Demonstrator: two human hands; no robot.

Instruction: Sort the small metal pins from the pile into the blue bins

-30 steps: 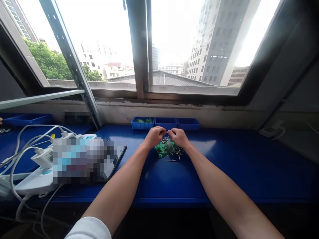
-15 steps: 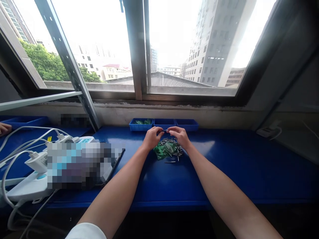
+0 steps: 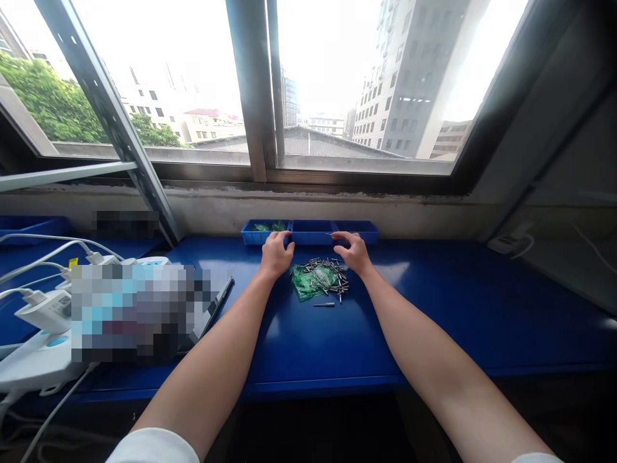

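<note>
My left hand (image 3: 277, 254) is above the blue table just left of the pile, thumb and fingers apart, with nothing seen between them. My right hand (image 3: 355, 253) is at the pile's right side; a thin metal pin, seemingly a blind rivet (image 3: 328, 234), sticks out leftward from its fingertips. Below and between the hands lies a heap of silver blind rivets (image 3: 332, 275), partly on a crumpled green plastic bag (image 3: 307, 283). One single rivet (image 3: 324, 305) lies apart, in front of the heap.
Behind the hands stands a blue three-compartment tray (image 3: 313, 233); its left compartment holds green bags (image 3: 270, 227). At left are a white power strip (image 3: 53, 347) with plugs and cables, a blurred object and a metal shelf post (image 3: 120, 122). A window sits behind the table.
My hands were together over the heap with a thin rivet between them. Now they have parted, the left hand having let go and moved left. The view has shifted slightly.
</note>
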